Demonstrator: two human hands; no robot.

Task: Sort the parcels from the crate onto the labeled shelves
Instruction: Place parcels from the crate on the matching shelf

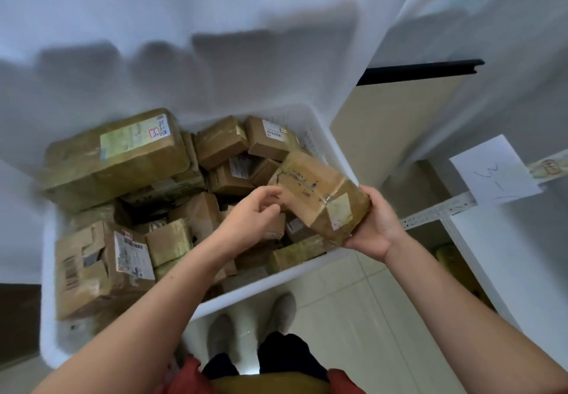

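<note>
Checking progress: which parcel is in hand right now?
The taped parcel held by the right hand over the crate's right edge; the other parcels lie in the crate.

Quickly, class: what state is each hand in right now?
Left hand: beside the taped brown cardboard parcel; grip cannot be told.
Right hand: holding that parcel.

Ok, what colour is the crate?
The crate is white, a plastic one with slotted walls; the head view shows it.
</note>
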